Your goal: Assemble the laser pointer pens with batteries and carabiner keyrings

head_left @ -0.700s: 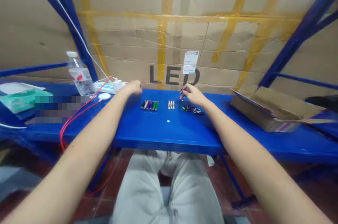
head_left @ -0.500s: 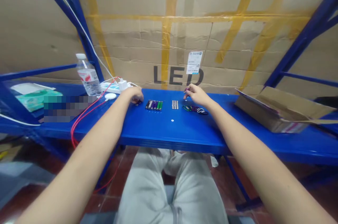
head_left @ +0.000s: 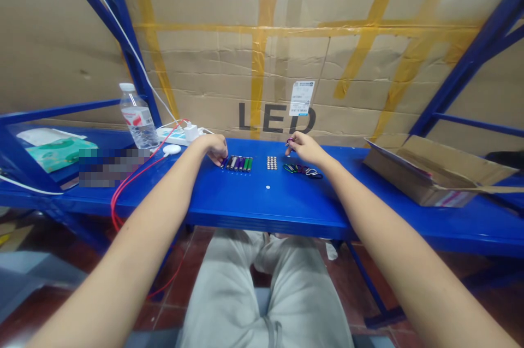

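My left hand (head_left: 216, 149) is closed at the left end of a row of small coloured tubes (head_left: 241, 164), which look like mini flashlights. Its fingertips pinch a purple tube (head_left: 223, 162) standing beside the others. My right hand (head_left: 302, 147) is closed too, raised a little above the table, with a small purple carabiner (head_left: 289, 142) between thumb and finger. Just below it lies a row of carabiners (head_left: 302, 170) in green, purple, silver and dark colours. Between the hands, small round silver pieces like button cells (head_left: 271, 163) sit in a tight grid.
On the blue table (head_left: 245, 200) lies a small white disc (head_left: 268, 187). An open cardboard box (head_left: 426, 173) stands right. Left are a water bottle (head_left: 138, 118), a power strip (head_left: 167, 134), red cables (head_left: 123, 189) and a green tissue pack (head_left: 57, 152). A large carton (head_left: 213, 75) rises behind.
My left hand has moved slightly right, bringing the purple tube against the left end of the row. My right hand has hardly moved and still holds the carabiner.
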{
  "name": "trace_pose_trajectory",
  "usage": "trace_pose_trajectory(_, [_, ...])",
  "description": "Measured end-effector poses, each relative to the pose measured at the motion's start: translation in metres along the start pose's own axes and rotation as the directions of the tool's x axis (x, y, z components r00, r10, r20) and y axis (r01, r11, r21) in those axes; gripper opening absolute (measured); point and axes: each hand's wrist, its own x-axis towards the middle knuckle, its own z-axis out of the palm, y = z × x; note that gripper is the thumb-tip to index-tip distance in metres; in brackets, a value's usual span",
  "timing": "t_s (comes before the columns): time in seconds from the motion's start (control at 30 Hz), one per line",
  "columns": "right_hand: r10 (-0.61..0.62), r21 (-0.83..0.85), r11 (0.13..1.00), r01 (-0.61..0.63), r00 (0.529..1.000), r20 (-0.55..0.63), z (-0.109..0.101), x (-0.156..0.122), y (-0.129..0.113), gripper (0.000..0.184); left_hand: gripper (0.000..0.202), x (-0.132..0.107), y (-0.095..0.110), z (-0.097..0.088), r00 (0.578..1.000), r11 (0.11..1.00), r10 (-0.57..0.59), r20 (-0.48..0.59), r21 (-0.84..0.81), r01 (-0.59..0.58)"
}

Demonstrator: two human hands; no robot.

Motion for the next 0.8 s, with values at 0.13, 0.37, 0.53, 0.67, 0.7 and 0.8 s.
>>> trace_pose_trajectory(0.13, [-0.014,-0.015,1.000,0.014,1.000,0.003,0.000,0.001,0.003,0.010,0.014,0.001,0.001,0.000,1.000,0.999,0.015,-0.012,-0.029,-0.015])
trace_pose_trajectory(0.37, [-0.018,-0.010,1.000,0.018,1.000,0.013,0.000,0.002,0.006,0.009,0.014,-0.002,0.003,0.000,1.000,0.999,-0.005,-0.006,-0.036,0.005])
trace_pose_trajectory(0.53, [-0.006,-0.024,1.000,0.006,1.000,0.016,0.001,0.001,0.003,0.009,0.016,-0.007,0.006,0.002,1.000,0.999,-0.009,-0.017,-0.041,0.008])
trace_pose_trajectory(0.67, [-0.002,-0.019,1.000,0.002,1.000,0.015,0.001,0.000,0.000,0.009,0.014,-0.006,0.004,-0.001,1.000,1.000,-0.016,-0.012,-0.003,0.016])
trace_pose_trajectory(0.7, [-0.003,-0.003,1.000,0.003,1.000,0.012,0.002,-0.001,-0.002,0.009,0.013,-0.004,0.003,-0.002,1.000,1.000,-0.022,-0.014,0.016,0.022])
trace_pose_trajectory(0.8, [0.011,0.107,0.994,-0.011,1.000,0.002,0.004,-0.002,-0.009,0.009,0.009,0.004,0.000,-0.006,0.993,0.993,-0.005,-0.115,0.114,0.018])
